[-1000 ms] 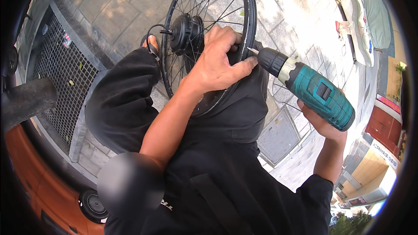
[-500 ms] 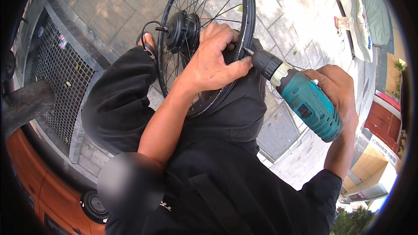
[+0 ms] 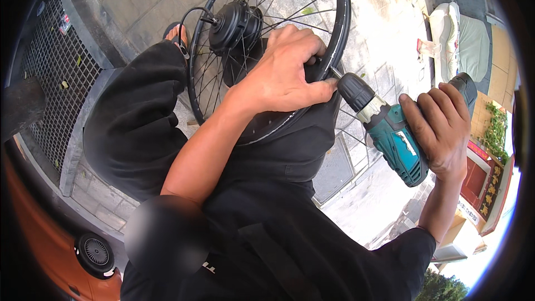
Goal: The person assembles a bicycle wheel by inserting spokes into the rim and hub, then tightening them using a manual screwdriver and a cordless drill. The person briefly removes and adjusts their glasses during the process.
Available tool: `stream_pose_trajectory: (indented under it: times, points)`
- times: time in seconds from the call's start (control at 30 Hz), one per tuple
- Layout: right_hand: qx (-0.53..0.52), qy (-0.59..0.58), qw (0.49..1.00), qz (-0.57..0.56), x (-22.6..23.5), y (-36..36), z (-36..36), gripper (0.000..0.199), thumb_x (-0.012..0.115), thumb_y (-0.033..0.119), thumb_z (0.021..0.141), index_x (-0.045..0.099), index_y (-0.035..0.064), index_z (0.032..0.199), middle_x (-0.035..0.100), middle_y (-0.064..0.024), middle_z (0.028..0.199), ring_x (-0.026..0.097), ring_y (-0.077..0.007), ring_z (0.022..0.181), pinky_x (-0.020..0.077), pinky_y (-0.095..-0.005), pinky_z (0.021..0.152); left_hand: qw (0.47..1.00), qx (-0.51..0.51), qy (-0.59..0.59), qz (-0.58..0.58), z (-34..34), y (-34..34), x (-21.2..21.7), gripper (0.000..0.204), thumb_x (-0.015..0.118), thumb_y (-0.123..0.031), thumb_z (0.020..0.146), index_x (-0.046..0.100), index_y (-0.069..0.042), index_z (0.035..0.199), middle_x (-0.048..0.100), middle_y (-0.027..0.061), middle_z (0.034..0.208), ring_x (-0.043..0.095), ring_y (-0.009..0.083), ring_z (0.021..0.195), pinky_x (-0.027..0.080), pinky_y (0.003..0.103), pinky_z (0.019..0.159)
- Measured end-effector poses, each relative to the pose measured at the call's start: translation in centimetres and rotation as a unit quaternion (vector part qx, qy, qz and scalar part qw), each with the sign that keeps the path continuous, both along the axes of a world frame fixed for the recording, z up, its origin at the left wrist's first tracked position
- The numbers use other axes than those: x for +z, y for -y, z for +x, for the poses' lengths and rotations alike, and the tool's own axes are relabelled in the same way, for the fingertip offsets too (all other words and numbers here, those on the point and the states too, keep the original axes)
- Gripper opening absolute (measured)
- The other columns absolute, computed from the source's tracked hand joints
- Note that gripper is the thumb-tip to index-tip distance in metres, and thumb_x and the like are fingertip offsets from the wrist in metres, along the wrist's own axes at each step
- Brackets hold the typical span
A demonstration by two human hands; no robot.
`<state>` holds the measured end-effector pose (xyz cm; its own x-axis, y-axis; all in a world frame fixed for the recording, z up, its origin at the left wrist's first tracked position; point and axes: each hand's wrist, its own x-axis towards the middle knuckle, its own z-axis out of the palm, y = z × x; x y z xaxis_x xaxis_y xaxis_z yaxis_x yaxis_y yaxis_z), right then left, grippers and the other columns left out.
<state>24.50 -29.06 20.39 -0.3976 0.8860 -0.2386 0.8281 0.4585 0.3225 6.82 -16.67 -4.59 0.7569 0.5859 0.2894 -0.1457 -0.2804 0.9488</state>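
A black spoked wheel [image 3: 341, 22] leans on my lap, with a dark hub motor [image 3: 237, 27] at its centre and a black cable [image 3: 188, 18] curving from the axle. My left hand [image 3: 292, 72] is closed round the near right part of the rim, thumb on the near side and fingers over the far side. To its right, my right hand [image 3: 440, 125] grips a teal cordless drill [image 3: 401, 147] by its handle. The drill's black chuck [image 3: 356, 90] points up and left, its bit touching or almost touching the rim beside my left thumb. The exact contact is too small to tell.
My sandalled foot [image 3: 177, 36] rests on the paving beyond the wheel. A metal grating [image 3: 56, 78] with a grey frame and a tree trunk [image 3: 22, 108] lie left, an orange car [image 3: 44, 245] lower left. Pale cushions [image 3: 473, 44] stand at the far right.
The drill has rolled in my right hand's grip, so its handle and knuckles now show on the upper right. The rim and my left hand sit slightly further right; the whole view has shifted too.
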Motion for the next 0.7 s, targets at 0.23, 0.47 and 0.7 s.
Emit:
stream_pose_trajectory:
  times: [0.23,0.47,0.7]
  points:
    - [-0.081,-0.083,0.993,-0.035,-1.2,-0.2,0.8,0.042,0.077,0.014,0.066,0.073,0.0052,0.107,0.066,-0.0082,0.088,0.067,-0.0288,0.085,0.0551,-0.0441,0.084,0.998,0.031,0.008,-0.053,0.3,0.4,-0.1,0.049,0.084,-0.034,0.069,0.07,-0.003,0.105,0.065,0.0089,0.094,0.054,0.0275,0.1,0.04,0.041,0.102]
    - [-0.162,-0.145,0.972,-0.085,-1.8,1.3,2.0,0.032,0.078,0.014,0.075,0.066,0.0018,0.102,0.066,-0.0116,0.088,0.065,-0.0317,0.083,0.051,-0.0413,0.076,0.996,0.028,0.031,-0.076,0.5,0.5,-0.3,0.048,0.083,-0.034,0.07,0.07,-0.003,0.105,0.064,0.0098,0.092,0.054,0.0301,0.101,0.037,0.044,0.106]
    - [-0.208,-0.162,0.961,-0.085,-1.8,1.6,1.6,0.029,0.079,0.017,0.075,0.064,0.0019,0.095,0.066,-0.0118,0.086,0.063,-0.0319,0.079,0.0473,-0.0417,0.071,0.996,0.028,0.028,-0.074,0.9,0.7,-0.4,0.047,0.08,-0.034,0.071,0.069,-0.002,0.103,0.064,0.0106,0.093,0.052,0.0313,0.106,0.036,0.044,0.109]
